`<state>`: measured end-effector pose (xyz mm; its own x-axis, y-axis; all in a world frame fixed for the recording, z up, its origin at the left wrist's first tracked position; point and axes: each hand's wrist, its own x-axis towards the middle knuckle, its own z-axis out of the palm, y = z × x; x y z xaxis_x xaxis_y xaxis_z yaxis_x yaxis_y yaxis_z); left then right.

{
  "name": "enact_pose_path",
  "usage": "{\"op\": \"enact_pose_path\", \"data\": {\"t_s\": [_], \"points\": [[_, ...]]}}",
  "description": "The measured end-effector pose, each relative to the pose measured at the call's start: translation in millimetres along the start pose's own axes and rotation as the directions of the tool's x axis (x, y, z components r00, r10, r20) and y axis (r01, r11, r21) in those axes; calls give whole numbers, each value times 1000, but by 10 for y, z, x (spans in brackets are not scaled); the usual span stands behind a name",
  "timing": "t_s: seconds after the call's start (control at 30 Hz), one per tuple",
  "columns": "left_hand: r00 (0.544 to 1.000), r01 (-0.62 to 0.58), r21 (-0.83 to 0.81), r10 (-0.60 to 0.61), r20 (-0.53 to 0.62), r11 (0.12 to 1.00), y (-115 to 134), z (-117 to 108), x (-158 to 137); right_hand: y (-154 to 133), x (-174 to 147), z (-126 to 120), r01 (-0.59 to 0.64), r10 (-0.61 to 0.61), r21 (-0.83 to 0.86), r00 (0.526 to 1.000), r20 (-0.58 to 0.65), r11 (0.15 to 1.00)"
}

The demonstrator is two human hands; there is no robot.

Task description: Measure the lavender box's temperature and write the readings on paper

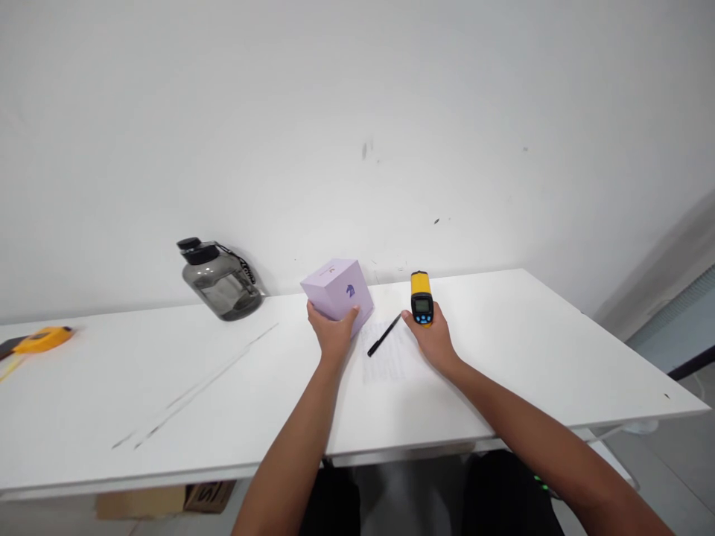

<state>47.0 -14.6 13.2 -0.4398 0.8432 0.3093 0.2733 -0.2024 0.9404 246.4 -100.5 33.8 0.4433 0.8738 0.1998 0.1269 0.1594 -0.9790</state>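
Note:
My left hand (pixel 334 333) grips a pale purple box (pixel 329 290) that bears a small dark horse-like logo; the box is tilted. In my right hand (pixel 437 336) is a yellow and black infrared thermometer (pixel 421 298), its small screen and blue buttons facing me. Between my hands a black pen (pixel 383 336) lies on a sheet of paper (pixel 385 365) with faint writing, on the white table. The box partly hides the paper's far left portion.
A grey transparent water bottle (pixel 220 283) with a black lid and strap leans near the wall at the left. An orange tape measure (pixel 45 339) lies at the far left of the table (pixel 223 402). Beneath the table is a cardboard box (pixel 142 502).

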Motion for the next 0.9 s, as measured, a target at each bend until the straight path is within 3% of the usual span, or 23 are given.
{"op": "enact_pose_path", "data": {"t_s": [0.67,0.9], "points": [[1000,7,42,-9,28,999,49,-23,-34,44,71,-20,-23,23,3,999,39,1000],[996,-52,80,46,72,995,13,-11,-28,-3,86,-13,-73,72,27,997,13,997]]}}
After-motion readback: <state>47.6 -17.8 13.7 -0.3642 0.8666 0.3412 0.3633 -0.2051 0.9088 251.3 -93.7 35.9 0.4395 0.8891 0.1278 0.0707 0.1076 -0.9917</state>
